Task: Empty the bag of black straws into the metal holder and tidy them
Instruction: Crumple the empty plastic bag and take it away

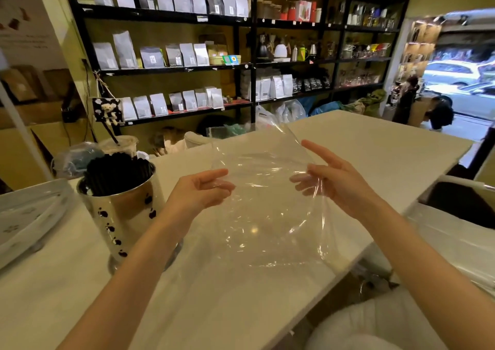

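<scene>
A clear plastic bag [263, 210] hangs empty above the white counter [361, 146], held up between both hands. My left hand [203, 191] pinches its left edge with curled fingers. My right hand [332, 175] grips the right edge, index finger stretched out. To the left stands the shiny metal holder [126, 215] with black paw prints, packed with upright black straws [117, 172].
A white tray [29, 215] lies at the far left edge. An iced drink cup [120, 146] with a straw and a wrapped bundle sit behind the holder. A dark tablet-like thing [455, 205] rests at right. Shelves of coffee bags line the back wall.
</scene>
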`<state>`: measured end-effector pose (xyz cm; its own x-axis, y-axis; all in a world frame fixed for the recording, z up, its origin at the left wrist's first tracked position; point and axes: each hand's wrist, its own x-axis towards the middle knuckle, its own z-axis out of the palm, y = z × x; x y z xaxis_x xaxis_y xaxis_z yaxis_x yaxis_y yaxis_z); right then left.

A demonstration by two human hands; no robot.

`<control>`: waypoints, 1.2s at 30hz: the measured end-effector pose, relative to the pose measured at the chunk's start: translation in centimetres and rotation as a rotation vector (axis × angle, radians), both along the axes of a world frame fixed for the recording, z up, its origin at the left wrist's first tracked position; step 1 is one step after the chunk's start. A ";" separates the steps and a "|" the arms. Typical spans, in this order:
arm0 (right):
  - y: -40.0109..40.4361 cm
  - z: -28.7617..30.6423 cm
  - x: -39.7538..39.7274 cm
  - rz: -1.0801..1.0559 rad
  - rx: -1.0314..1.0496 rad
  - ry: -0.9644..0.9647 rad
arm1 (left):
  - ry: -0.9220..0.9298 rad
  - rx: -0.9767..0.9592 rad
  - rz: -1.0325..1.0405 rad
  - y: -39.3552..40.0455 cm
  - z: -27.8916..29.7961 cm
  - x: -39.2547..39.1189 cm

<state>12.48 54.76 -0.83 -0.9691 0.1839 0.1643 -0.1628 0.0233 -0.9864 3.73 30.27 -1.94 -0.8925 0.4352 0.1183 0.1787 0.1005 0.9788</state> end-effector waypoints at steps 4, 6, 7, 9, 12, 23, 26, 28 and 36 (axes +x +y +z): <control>-0.3 -0.7 1.7 0.062 -0.172 -0.037 | -0.049 0.015 0.022 -0.6 -0.1 1.7; -0.5 -0.8 2.5 0.095 -0.118 -0.058 | -0.044 -0.010 0.043 -1.1 0.1 2.8; -0.6 -0.8 3.0 0.117 -0.039 -0.067 | -0.028 -0.047 0.048 -1.5 0.2 3.5; -0.9 -0.2 3.9 0.163 0.179 -0.083 | 0.031 -0.149 0.063 -2.4 0.7 5.2; -1.9 0.8 4.9 0.200 0.492 -0.118 | 0.180 -0.307 0.163 -3.9 1.2 7.5; -4.6 2.5 10.7 0.277 0.801 0.049 | 0.183 -0.356 0.315 -8.2 1.0 19.8; -5.5 2.0 13.2 0.487 0.492 -0.025 | -0.006 -0.200 0.225 -8.9 -1.2 24.3; -6.7 0.3 14.7 0.527 0.414 -0.093 | -0.114 -0.111 0.157 -9.4 -3.4 27.5; -11.9 -11.7 20.1 0.640 -0.333 -0.651 | -0.651 0.125 0.024 -10.7 -14.7 37.5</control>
<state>32.59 42.91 -12.54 -0.7847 -0.4695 -0.4046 0.5325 -0.1767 -0.8278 41.20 19.56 -16.59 -0.8080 0.4322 -0.4003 -0.4543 -0.0245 0.8905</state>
